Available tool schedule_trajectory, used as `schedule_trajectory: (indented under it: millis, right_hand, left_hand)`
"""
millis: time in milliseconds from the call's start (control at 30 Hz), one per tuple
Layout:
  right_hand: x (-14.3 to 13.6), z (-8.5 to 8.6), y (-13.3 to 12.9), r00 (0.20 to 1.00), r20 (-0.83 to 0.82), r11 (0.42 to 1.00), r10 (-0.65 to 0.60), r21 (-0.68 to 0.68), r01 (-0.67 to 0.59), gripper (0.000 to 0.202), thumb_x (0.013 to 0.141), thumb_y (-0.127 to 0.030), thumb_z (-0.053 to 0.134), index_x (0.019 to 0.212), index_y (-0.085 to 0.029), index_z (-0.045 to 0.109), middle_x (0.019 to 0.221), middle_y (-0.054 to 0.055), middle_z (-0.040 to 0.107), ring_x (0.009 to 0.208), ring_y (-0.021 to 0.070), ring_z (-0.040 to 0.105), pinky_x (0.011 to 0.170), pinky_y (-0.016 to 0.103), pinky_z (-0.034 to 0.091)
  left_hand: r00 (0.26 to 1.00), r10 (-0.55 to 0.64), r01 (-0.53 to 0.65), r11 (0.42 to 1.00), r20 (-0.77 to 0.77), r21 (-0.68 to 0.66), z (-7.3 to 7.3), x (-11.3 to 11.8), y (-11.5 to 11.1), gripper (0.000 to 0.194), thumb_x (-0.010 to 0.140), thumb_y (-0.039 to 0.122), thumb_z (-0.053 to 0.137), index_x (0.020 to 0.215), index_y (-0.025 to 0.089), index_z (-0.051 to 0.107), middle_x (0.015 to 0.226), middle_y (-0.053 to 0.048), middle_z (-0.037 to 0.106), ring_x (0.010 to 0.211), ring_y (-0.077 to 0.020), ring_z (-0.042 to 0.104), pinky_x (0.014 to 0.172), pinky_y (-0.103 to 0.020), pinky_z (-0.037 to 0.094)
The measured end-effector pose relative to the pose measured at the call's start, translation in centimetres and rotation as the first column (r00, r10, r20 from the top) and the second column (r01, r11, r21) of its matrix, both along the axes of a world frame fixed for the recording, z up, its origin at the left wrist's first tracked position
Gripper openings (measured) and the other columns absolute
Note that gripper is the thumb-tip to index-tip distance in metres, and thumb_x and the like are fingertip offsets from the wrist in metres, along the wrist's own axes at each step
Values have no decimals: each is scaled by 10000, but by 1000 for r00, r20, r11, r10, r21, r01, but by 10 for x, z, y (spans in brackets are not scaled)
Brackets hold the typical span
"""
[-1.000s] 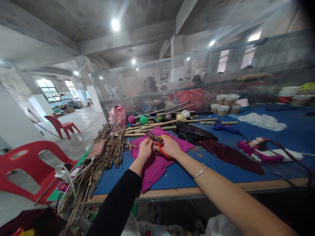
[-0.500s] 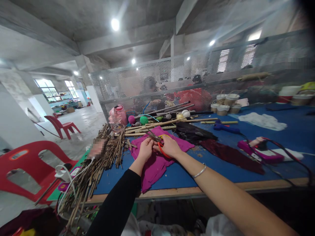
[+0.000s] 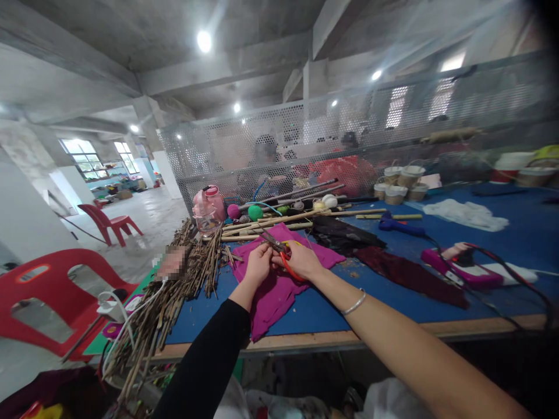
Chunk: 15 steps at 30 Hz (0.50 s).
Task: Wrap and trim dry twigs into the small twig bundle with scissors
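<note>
My right hand (image 3: 303,261) is closed round the handles of scissors (image 3: 287,265) with red and yellow grips. Their dark blades point up and to the left, beyond the fingertips. Close beside it, the fingers of my left hand (image 3: 259,265) are pinched together, almost touching the right fingertips. Whatever they pinch is too small or hidden to make out. Beneath both hands a magenta cloth (image 3: 276,309) is spread on the blue tabletop (image 3: 205,320). To its right lie a crumpled black cloth (image 3: 345,234) and a dark red cloth (image 3: 406,277).
Thin dry twigs (image 3: 174,291) are heaped on the left. Behind the cloth are wooden sticks (image 3: 297,218), yarn balls (image 3: 255,213) and a pink jug (image 3: 209,203). A blue glue gun (image 3: 399,226) and a purple device (image 3: 463,270) with cables lie right. A perforated metal screen (image 3: 227,145) stands behind.
Almost nothing differs. Both hands, the scissors and the magenta cloth keep nearly the same position.
</note>
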State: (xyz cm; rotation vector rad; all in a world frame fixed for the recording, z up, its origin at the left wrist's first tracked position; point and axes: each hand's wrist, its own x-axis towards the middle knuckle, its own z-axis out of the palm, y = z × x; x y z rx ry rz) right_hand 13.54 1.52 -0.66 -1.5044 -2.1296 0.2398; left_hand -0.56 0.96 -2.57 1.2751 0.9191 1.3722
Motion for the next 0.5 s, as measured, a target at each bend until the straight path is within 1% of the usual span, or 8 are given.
schedule_trajectory:
  millis: [67, 200, 367, 433, 500]
  right_hand:
    - [0, 0, 0, 1000, 19, 1000, -15, -7, 15, 628, 654, -689, 483, 1071, -222, 526, 982, 71, 627, 869, 230, 595, 664, 278, 399]
    - [-1, 1, 0, 996, 63, 998, -55, -25, 57, 630, 643, -716, 462, 1025, -224, 559, 947, 78, 647, 855, 242, 606, 661, 279, 402]
    - [-1, 1, 1, 993, 110, 998, -51, -24, 54, 588, 670, -700, 441, 992, -228, 576, 902, 88, 664, 833, 250, 613, 653, 290, 403]
    - [0, 0, 0, 991, 121, 998, -53, -9, 54, 587, 667, -701, 442, 987, -227, 573, 902, 88, 662, 828, 255, 615, 660, 300, 406]
    - [0, 0, -1, 993, 109, 999, -41, 18, 39, 590, 664, -695, 456, 1018, -232, 551, 941, 81, 652, 851, 254, 610, 680, 307, 408]
  left_hand:
    - [1000, 13, -13, 1000, 8, 2, 2, 1, -1, 207, 694, 346, 563, 716, 144, 525, 545, 27, 521, 397, -55, 439, 409, -178, 359]
    - [999, 35, -35, 999, 8, -1, 4, 1, -3, 216, 696, 343, 569, 772, 141, 553, 542, 23, 534, 403, -60, 446, 413, -180, 369]
    - [998, 47, -45, 998, 39, -46, 6, 0, -3, 286, 691, 328, 583, 896, 128, 578, 617, -6, 601, 425, -68, 490, 415, -176, 383]
    - [997, 67, -64, 996, 49, -59, 7, 0, -3, 290, 680, 322, 597, 885, 117, 588, 645, -20, 619, 411, -61, 482, 404, -172, 372]
    - [994, 106, -103, 992, 36, -68, 7, 0, -3, 275, 663, 321, 614, 832, 105, 601, 644, -27, 625, 397, -54, 468, 388, -166, 352]
